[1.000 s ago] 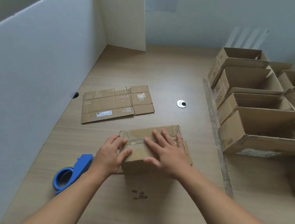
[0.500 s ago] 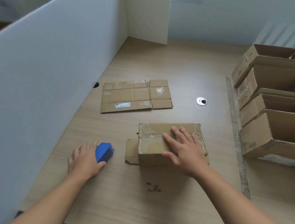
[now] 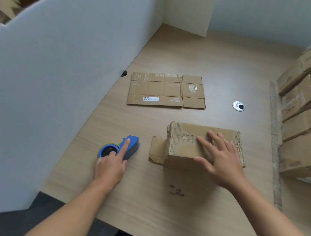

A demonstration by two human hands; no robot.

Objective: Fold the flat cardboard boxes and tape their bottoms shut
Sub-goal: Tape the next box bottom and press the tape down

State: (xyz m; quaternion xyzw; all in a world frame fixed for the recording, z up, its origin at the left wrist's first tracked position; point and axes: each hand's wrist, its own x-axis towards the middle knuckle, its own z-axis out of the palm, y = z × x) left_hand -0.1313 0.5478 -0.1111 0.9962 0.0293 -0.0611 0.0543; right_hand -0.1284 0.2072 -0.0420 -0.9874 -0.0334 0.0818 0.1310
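Flat box (image 3: 164, 88) label (image 3: 151, 99): "K20-00"; left hand (image 3: 109, 167) grips tape dispenser (image 3: 132, 146).

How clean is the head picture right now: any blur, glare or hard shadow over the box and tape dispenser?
Head view: folded box and tape dispenser are sharp, in soft even light without glare; only a faint shadow under the right hand; the top-left corner beyond the partition is blurred.

One wooden table (image 3: 161, 212) carries one flat cardboard box (image 3: 164, 89) toward its far left edge, one folded box (image 3: 184, 148) near the middle, one blue tape dispenser (image 3: 134, 148), one round metal grommet (image 3: 238, 106), and four open boxes (image 3: 305, 155) in a row along the right edge. Two hands show: left hand (image 3: 110, 167), right hand (image 3: 222, 161).
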